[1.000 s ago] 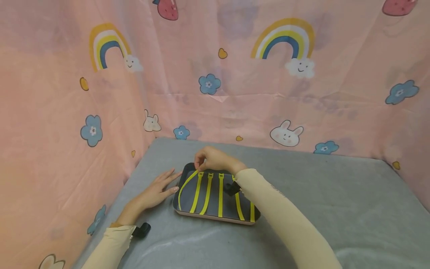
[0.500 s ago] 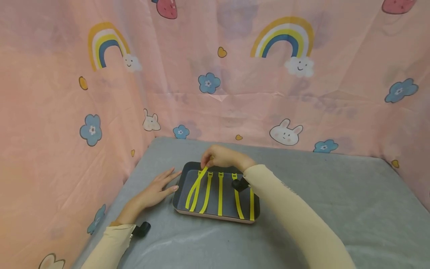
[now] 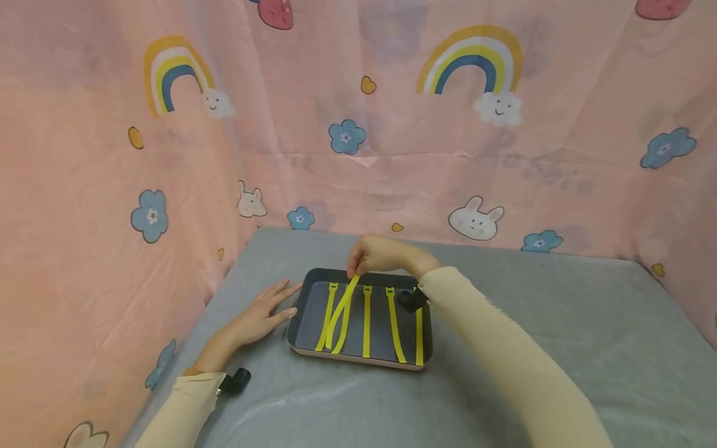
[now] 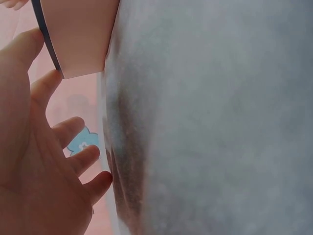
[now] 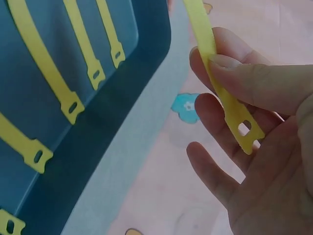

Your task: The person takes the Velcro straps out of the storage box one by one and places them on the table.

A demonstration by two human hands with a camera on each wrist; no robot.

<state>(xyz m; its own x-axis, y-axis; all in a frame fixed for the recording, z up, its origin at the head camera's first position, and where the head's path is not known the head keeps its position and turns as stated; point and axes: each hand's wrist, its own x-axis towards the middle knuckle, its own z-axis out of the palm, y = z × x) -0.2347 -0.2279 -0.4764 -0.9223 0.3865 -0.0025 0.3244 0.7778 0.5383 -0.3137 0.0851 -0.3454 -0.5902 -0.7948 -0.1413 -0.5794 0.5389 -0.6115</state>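
Carried right since the earlier frames, held strap (image 5: 202, 29), yellow, slants down from R hand (image 3: 378, 255) over tray (image 3: 381, 331), its near end low btwn the first two from left of five other straps (image 3: 366, 323). One sec. ago it bowed along the tray's left side. R hand, above the far rim, pinches it btwn thumb & index, close to its slotted end, which hangs by the palm; remaining fingers are loosely bent. Whether the near end touches the tray floor is hard to tell.

Five straps lie side by side, nr. to far, slotted ends toward the far wall. L hand (image 3: 260, 317) stays at the tray's left end, fingers spread wide, thumb & index touching the rim, nothing in its grasp.

Tray, dark inside & pink outside, sits on grey table (image 3: 504, 298). Black wrist cams (image 3: 412, 301) & beige sleeves (image 3: 515, 354) show on both arms. Pink curtain (image 3: 414, 143), w/ rainbows, rabbits & blue flowers, hangs at far side, left & right.
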